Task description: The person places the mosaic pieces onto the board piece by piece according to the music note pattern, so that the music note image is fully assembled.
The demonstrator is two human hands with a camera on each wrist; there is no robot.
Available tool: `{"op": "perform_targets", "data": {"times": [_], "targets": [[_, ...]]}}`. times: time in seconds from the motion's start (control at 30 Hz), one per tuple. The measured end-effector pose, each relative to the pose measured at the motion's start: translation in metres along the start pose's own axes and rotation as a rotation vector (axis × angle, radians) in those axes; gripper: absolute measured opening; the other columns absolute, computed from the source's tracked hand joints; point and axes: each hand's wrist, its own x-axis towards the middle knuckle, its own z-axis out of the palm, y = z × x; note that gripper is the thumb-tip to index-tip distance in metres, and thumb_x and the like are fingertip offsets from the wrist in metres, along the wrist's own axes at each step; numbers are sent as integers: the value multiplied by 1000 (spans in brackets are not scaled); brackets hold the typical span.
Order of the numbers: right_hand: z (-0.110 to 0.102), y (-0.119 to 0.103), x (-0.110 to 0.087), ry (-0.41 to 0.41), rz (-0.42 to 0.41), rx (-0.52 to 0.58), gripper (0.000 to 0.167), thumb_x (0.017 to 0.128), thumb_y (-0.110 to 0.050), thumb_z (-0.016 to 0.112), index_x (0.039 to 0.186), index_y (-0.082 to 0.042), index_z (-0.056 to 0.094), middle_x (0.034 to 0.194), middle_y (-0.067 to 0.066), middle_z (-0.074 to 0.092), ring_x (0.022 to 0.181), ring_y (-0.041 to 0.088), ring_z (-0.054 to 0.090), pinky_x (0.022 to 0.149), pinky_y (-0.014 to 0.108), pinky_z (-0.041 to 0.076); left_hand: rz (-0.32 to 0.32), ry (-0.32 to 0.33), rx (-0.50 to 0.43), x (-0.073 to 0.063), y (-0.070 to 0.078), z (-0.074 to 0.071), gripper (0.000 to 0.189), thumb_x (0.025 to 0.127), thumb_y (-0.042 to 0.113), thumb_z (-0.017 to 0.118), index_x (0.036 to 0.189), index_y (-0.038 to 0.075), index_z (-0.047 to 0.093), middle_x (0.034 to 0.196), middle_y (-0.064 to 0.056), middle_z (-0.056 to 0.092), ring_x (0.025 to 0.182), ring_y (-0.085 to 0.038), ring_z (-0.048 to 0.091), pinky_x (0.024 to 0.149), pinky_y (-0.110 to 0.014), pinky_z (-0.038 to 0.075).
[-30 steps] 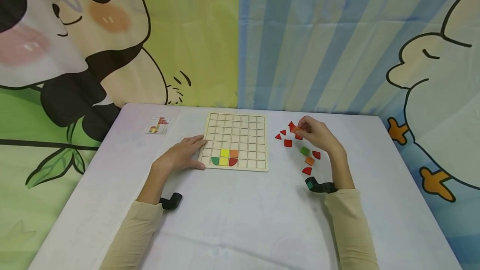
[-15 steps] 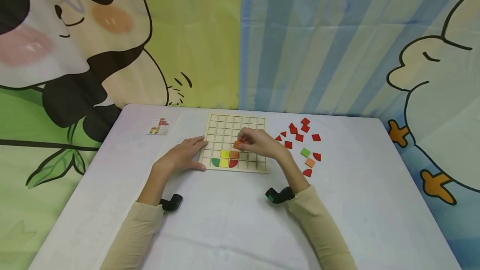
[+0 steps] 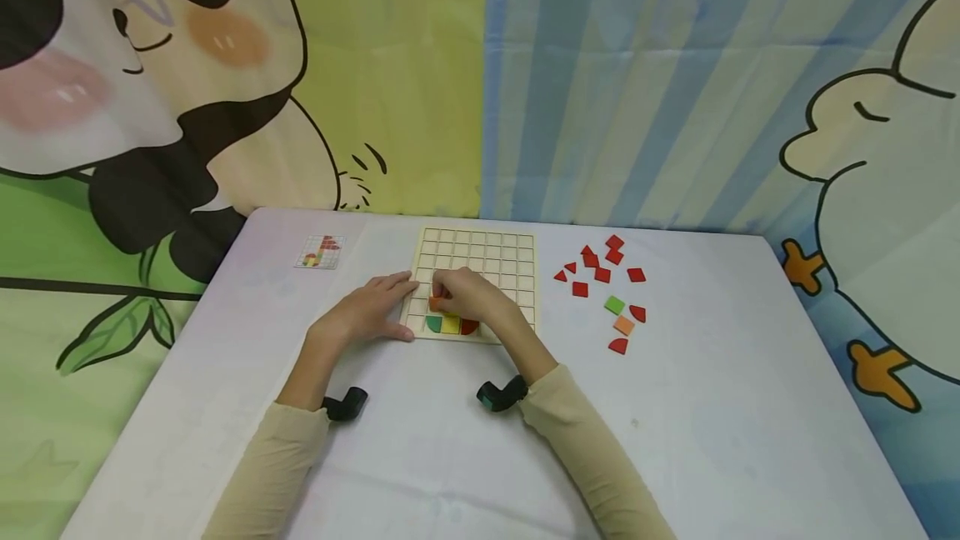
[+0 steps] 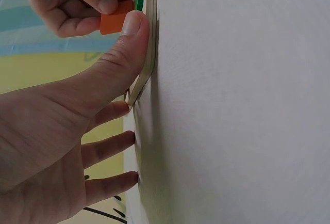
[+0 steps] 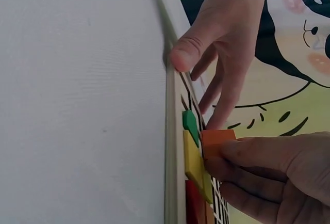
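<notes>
My right hand [image 3: 472, 294] is over the lower left of a wooden grid board [image 3: 510, 248], pinching an orange square tile [image 5: 216, 140] between thumb and fingers. That tile stands just above the green quarter-round tile [image 3: 434, 323], beside a yellow tile [image 3: 450, 324] and a red quarter-round tile [image 3: 468, 327] in the bottom row. The right hand hides other tiles in the row above. At the board's left edge my left hand [image 3: 363, 309] rests with its fingers spread; in the left wrist view its thumb [image 4: 116, 53] touches the board's near corner.
Right of the board lie loose tiles: several red squares [image 3: 602, 275] and triangles, a green square [image 3: 615, 305], an orange square [image 3: 623, 325] and red quarter-rounds [image 3: 618, 346]. A small printed pattern card [image 3: 320, 252] lies at the back left of the white table [image 3: 420, 448].
My right hand has picked the orange tile from the loose pile and carried it left across the board to its lower left. The left hand has stayed at the board's edge.
</notes>
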Motion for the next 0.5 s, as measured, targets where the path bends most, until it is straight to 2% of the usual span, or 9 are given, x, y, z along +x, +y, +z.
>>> {"op": "perform_targets", "data": {"times": [0.27, 0.5], "targets": [[7, -1, 4, 11, -13, -69, 8, 94, -17, 64, 92, -10, 63, 85, 1, 65, 68, 10, 52, 59, 17, 41, -3, -7, -6, 1, -2, 0, 93, 77, 51, 74, 152, 15, 33, 162, -10, 24, 148, -35, 23, 115, -58, 30], [9, -3, 3, 26, 11, -102, 8, 94, -18, 64, 90, -11, 63, 83, 0, 63, 68, 11, 52, 58, 19, 40, 5, -7, 2, 2, -3, 1, 94, 76, 52, 74, 152, 14, 33, 162, -10, 24, 148, -36, 23, 115, -58, 30]]}}
